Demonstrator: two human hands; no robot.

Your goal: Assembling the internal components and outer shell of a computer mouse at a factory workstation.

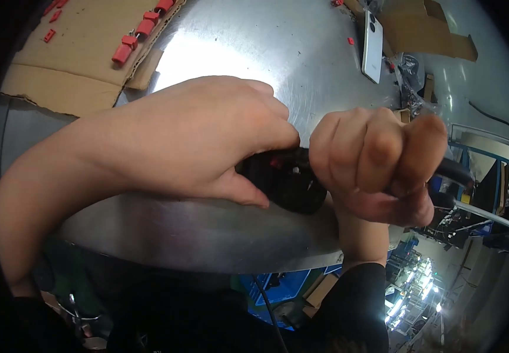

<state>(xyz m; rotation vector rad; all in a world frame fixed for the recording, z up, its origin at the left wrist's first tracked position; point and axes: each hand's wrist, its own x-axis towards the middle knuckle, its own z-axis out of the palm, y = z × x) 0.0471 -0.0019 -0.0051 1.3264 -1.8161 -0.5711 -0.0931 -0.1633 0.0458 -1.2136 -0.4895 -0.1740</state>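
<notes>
The black object [293, 185], rounded and glossy, sits at the centre of the frame, between my two hands and above the near part of the metal tabletop; whether it touches the metal I cannot tell. My left hand [245, 126] has it from the left, fingers bent over the top and thumb along the lower side, so that grip is closed on it. My right hand [378, 156], just right of centre, is balled into a fist right against its other end. A dark bar [454, 172] pokes out past the knuckles; that grip seems wrapped round it, though my fingers hide most of it.

I judge that the smooth casing could twist out of my left hand if the right turned or pulled hard, since only my thumb shows bracing underneath. If the right slipped off, its knuckles could knock the white phone [373, 50] at upper right.

Farther out, the tabletop [319, 65] shines beyond my wrists. A cardboard sheet [84, 56] at upper left bears a row of red parts [147, 27]; a hard bump there could roll them. A blue crate [293, 285] shows at lower centre.
</notes>
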